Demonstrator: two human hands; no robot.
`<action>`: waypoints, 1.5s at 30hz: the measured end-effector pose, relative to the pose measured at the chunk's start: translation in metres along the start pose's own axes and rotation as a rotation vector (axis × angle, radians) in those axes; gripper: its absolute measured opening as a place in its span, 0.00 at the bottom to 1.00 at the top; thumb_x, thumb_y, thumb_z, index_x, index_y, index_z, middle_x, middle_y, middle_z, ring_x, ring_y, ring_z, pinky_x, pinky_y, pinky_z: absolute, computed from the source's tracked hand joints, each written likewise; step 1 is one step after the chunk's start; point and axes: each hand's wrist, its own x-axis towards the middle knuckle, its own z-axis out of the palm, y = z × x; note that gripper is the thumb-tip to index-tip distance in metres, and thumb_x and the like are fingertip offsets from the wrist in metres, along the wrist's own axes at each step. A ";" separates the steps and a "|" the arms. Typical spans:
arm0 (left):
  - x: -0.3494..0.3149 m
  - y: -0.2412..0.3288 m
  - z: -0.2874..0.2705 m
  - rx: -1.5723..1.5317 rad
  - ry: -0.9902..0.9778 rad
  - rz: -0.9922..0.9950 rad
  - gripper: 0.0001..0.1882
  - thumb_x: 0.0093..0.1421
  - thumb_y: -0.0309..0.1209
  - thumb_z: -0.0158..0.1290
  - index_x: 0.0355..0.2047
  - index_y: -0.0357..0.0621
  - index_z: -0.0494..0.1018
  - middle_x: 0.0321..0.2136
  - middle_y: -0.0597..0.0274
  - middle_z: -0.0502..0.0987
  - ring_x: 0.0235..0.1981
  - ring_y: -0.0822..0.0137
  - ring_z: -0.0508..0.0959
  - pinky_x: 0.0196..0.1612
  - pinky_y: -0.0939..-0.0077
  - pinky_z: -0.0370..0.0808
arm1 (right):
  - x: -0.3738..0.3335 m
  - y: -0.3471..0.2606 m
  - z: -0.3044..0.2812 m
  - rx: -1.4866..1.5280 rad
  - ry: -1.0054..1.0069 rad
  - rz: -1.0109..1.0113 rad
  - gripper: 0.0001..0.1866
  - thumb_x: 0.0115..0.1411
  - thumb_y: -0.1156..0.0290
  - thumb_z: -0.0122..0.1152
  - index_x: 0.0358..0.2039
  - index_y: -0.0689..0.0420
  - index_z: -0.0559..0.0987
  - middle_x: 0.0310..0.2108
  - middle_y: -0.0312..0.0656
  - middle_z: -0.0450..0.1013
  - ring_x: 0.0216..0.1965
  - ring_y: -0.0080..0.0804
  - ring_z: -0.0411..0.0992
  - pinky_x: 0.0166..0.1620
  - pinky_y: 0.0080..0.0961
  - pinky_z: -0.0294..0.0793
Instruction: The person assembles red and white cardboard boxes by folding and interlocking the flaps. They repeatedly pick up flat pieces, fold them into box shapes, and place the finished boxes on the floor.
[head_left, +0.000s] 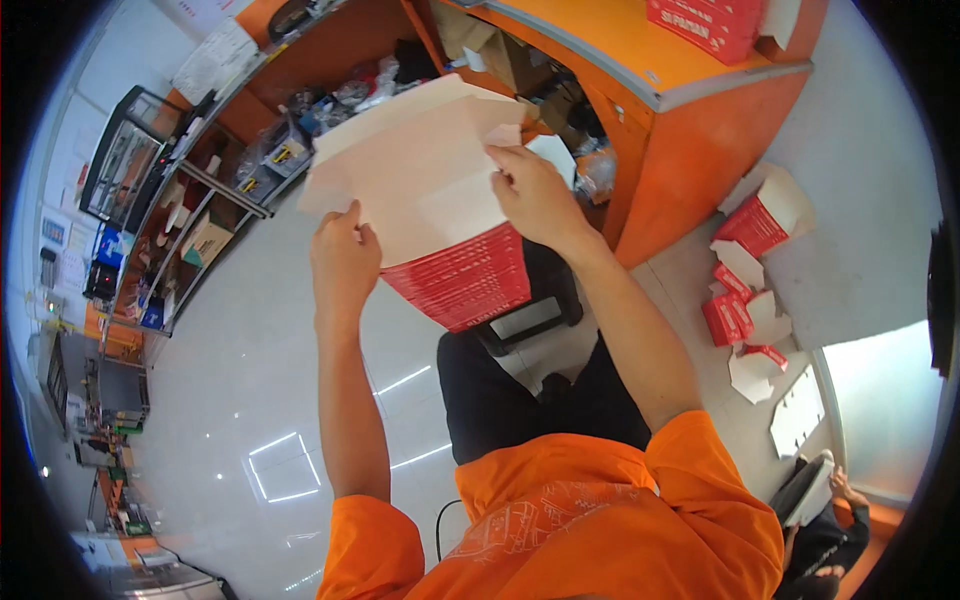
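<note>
I hold a large red-and-white cardboard carton (410, 190) in front of me, its wide cream-white flaps opened toward the far side. Its red side (458, 278) faces me and carries close rows of lines, like several nested cartons; whether it is one or a stack I cannot tell for sure. My left hand (343, 260) pinches the left edge of the white board between thumb and fingers. On the right edge, higher up, my right hand (538, 192) grips the board with curled fingers. The carton hangs above a black stool (545, 300) between my knees.
An orange counter (680, 160) stands ahead right, with a red carton (705, 25) on top. Several red-and-white cartons (752, 225) lie on the floor at right. Cluttered shelves (260, 150) line the far left. Another person (835, 530) sits at lower right.
</note>
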 end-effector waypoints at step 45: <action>-0.270 -0.081 0.089 0.058 -0.568 -1.020 0.14 0.70 0.27 0.50 0.52 0.31 0.75 0.49 0.48 0.79 0.48 0.54 0.79 0.54 0.63 0.75 | -0.566 0.296 -0.248 -0.002 1.585 1.250 0.37 0.65 0.71 0.68 0.64 0.66 0.54 0.57 0.56 0.67 0.54 0.44 0.74 0.52 0.37 0.83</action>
